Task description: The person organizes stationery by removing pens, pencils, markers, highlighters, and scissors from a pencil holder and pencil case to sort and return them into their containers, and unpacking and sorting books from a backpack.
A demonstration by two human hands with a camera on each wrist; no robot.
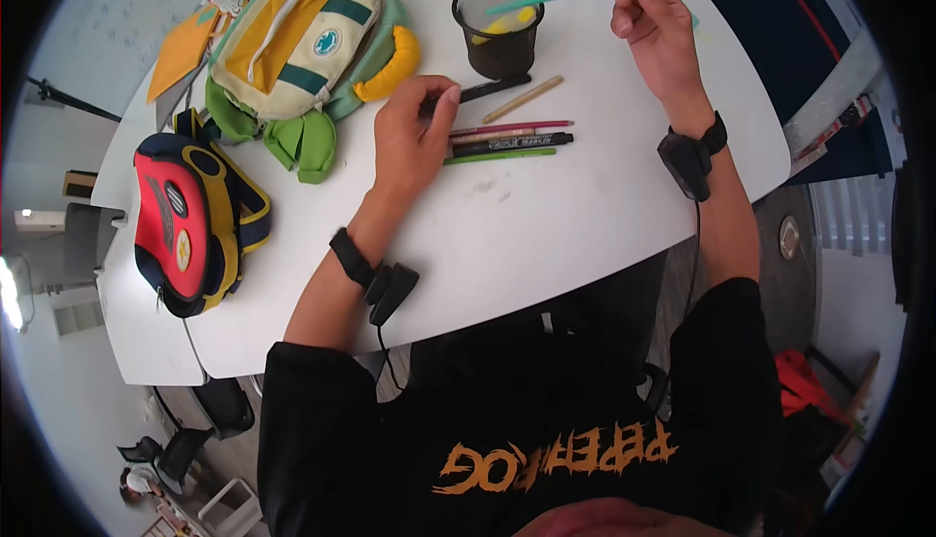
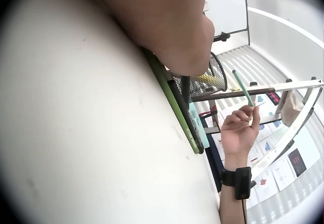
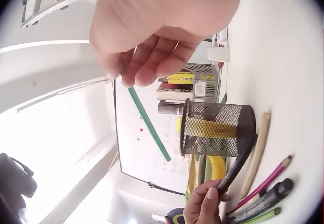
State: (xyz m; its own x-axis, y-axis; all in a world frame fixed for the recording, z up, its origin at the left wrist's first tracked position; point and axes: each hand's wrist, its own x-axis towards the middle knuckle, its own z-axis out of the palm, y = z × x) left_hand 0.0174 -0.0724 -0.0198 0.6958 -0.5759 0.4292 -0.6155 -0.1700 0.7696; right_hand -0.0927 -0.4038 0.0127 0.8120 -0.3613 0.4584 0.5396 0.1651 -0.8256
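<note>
Head view: surface bright, evenly lit; shadows on it soft and faint. Glare from lamp at left edge. Shirt near black, folds mostly lost. Fisheye bends the surface's rim; black vignette at corners. Left wrist: left hand shaded, little detail; background pale, washed out. Right wrist: left side blown to white; writing on board faint, illegible. Corners dark in both wrist views.

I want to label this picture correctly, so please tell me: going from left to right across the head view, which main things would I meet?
Red, navy and yellow padded backpack → cream and green fabric bag → left hand → round black wire-mesh cup → right hand.
</note>
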